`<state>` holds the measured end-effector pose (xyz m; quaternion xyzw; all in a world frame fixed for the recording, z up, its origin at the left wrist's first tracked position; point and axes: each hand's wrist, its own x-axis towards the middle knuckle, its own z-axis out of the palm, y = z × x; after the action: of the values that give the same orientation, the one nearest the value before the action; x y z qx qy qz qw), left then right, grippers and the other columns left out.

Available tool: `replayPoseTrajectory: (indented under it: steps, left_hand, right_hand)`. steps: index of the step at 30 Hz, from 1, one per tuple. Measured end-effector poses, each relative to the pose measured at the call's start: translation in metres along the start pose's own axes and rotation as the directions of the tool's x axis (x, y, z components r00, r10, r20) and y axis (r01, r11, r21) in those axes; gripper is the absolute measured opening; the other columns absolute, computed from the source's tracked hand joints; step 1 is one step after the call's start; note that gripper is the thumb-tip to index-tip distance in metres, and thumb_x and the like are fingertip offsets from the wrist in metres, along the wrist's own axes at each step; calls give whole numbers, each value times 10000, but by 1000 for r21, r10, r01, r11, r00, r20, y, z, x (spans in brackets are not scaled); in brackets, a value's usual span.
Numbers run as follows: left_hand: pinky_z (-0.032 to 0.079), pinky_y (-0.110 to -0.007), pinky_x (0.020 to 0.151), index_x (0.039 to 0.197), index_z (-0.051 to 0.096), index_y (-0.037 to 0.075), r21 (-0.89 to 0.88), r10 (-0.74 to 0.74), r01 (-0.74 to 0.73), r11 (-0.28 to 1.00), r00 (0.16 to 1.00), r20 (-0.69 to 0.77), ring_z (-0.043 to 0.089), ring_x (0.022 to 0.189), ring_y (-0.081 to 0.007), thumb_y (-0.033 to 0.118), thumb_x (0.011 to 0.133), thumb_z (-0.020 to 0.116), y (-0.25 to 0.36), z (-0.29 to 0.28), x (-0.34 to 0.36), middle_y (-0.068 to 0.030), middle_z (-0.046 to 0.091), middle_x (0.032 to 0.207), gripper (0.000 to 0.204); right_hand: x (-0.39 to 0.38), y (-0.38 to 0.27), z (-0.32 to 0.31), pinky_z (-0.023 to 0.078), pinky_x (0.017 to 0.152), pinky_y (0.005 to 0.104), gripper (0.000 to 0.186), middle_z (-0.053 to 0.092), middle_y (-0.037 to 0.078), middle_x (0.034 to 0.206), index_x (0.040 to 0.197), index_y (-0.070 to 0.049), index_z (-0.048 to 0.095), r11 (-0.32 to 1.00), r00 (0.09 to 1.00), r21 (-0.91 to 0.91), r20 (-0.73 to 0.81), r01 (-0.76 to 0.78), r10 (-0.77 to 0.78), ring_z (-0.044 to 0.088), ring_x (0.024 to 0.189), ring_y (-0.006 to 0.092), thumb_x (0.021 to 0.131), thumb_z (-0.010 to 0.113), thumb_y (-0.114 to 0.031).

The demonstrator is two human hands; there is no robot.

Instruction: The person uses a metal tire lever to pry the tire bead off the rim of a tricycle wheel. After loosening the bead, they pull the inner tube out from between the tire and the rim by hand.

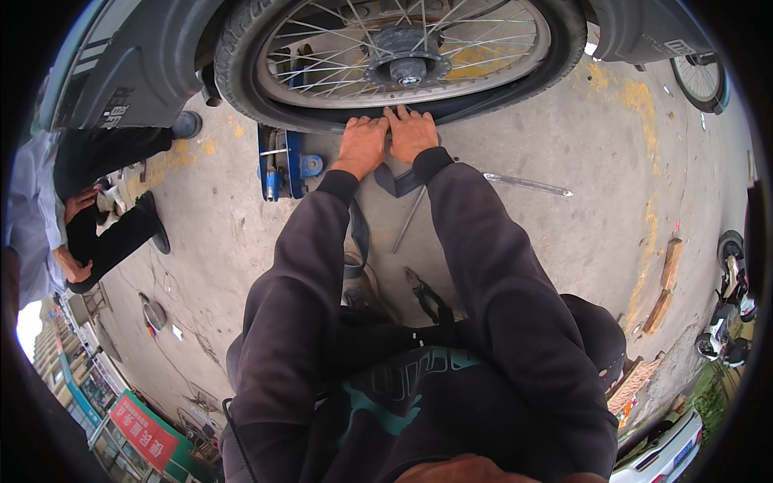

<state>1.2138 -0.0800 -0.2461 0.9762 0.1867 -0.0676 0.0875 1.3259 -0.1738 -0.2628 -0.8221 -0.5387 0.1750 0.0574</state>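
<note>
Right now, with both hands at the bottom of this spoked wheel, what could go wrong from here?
The left hand and right hand might get pinched, as their fingertips are at the rim beside the tyre. The pliers lie near the shoe, so a shifting foot could slip on them. The blue floor jack stands close by; a slipping left hand may strike it.

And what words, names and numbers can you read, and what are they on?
I won't copy writing out, but here's where it is:
Red sign: big pale characters.
Left dark panel: dark characters.
Right dark panel: pale mark, small lettering.
Dark top: outlined letters.
Blue car plate: too small.
Wheel hub: mark too small.
</note>
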Motion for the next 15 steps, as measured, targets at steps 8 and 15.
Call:
replayPoseTrajectory:
  steps: [8,15]
  left_hand:
    - [422,-389,966,1139,631,52,-17,66,-67,998,997,-46,619,1111,-260,137,801,662,-12,1,-7,-104,690,1140,350]
    - [390,-397,1058,1230,599,46,-27,93,-95,995,992,-80,555,1271,-262,54,796,620,-27,13,2,-139,596,1377,435]
  right_hand:
    - [9,-16,-3,434,945,468,617,617,84,1303,1362,-166,558,987,989,84,70,-139,133,607,1169,279,778,709,-293]
    - [13,-7,4,418,952,439,626,628,40,1204,1307,-171,588,998,995,-2,77,-65,65,578,1166,256,722,777,-292]
